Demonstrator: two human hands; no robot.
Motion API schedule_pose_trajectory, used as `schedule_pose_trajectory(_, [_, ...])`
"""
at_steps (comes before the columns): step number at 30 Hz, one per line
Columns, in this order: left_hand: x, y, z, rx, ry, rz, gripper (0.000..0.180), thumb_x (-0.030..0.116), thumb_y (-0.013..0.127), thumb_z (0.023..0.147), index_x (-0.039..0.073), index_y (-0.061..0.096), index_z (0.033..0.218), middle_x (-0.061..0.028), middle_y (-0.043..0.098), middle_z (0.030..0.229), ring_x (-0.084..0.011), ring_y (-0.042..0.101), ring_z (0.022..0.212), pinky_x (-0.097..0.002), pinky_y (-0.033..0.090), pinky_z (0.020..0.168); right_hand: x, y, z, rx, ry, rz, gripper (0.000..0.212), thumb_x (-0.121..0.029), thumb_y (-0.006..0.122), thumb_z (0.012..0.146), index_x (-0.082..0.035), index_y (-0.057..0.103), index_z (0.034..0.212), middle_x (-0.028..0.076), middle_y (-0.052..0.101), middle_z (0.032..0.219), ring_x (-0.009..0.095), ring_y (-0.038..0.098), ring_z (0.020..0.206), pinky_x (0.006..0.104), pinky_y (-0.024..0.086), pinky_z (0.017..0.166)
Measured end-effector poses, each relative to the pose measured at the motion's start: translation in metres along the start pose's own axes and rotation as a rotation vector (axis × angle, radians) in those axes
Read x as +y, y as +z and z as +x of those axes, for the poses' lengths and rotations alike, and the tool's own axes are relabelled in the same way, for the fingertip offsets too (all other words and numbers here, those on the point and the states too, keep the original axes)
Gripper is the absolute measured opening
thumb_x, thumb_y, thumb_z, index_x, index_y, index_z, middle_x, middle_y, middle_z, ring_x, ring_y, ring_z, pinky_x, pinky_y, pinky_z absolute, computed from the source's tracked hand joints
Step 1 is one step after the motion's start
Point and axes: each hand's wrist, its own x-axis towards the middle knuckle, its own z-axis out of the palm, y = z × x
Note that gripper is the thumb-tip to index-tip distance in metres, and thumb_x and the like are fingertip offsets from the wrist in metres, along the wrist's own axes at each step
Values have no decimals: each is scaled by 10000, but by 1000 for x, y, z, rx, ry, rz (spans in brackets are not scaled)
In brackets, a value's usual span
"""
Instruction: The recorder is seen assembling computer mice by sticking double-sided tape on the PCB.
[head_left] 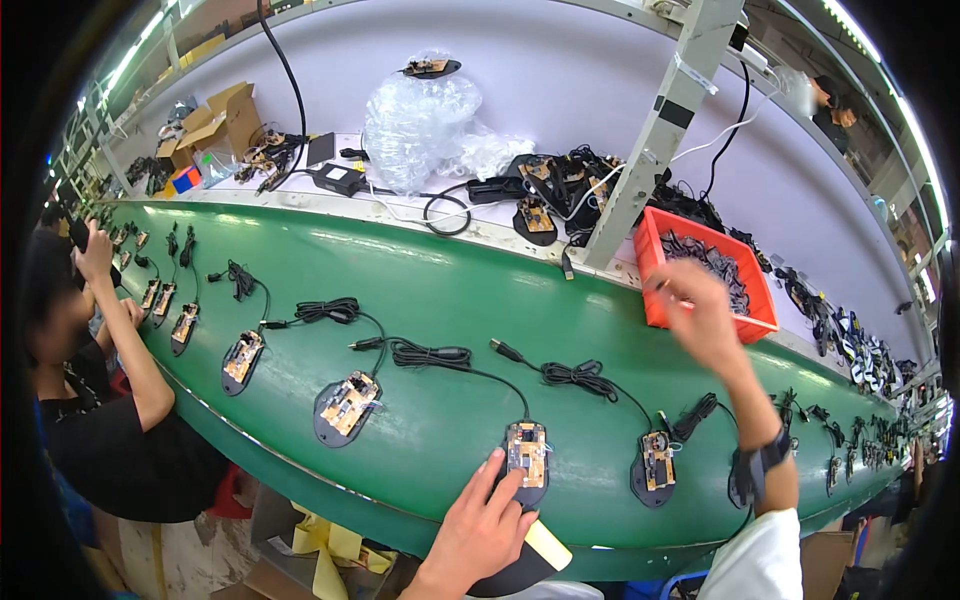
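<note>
My left hand [484, 522] lies at the near edge of the green belt, its fingers extended and touching a mouse base with a tan circuit board [527, 450]. A black cable runs from that base to a coiled bundle [430, 355] farther up the belt. My right hand [700, 312] is raised over the near left part of a red bin [655, 250] full of small grey parts [735, 280]. Its fingers are curled together and slightly blurred; whatever they hold cannot be made out. A dark band circles my right wrist.
More mouse bases with cables lie along the belt, including one to the left [347, 408] and one to the right [654, 468]. A metal post [650, 150] rises beside the bin. Clear plastic bags [420, 130] stand on the back ledge. A co-worker [110, 420] sits at left.
</note>
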Motion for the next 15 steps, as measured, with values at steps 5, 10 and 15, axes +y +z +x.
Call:
schedule_pose_trajectory(5, [0, 7, 5, 32, 58, -60, 278, 165, 777, 874, -45, 628, 768, -243, 606, 1383, -504, 536, 1360, -571, 494, 1111, -103, 46, -65, -377, -214, 199, 452, 46, 713, 861, -59, 705, 1300, 142, 690, 1124, 341, 693, 1012, 416, 581, 886])
schedule_pose_trajectory(10, [3, 5, 5, 44, 56, -67, 279, 176, 770, 884, -41, 629, 780, -278, 563, 1464, -491, 530, 1376, -561, 485, 1120, -98, 70, -76, -474, -162, 188, 352, 10, 726, 859, 18, 703, 1210, 174, 713, 1104, 369, 686, 1000, 455, 571, 875])
schedule_pose_trajectory(15, [0, 5, 1, 60, 63, -55, 283, 181, 761, 893, -50, 628, 799, -281, 571, 1448, -474, 535, 1379, -538, 487, 1124, -109, 69, -72, -526, -235, 128, 322, -18, 743, 858, 30, 714, 1175, 185, 711, 1112, 380, 683, 989, 460, 564, 881])
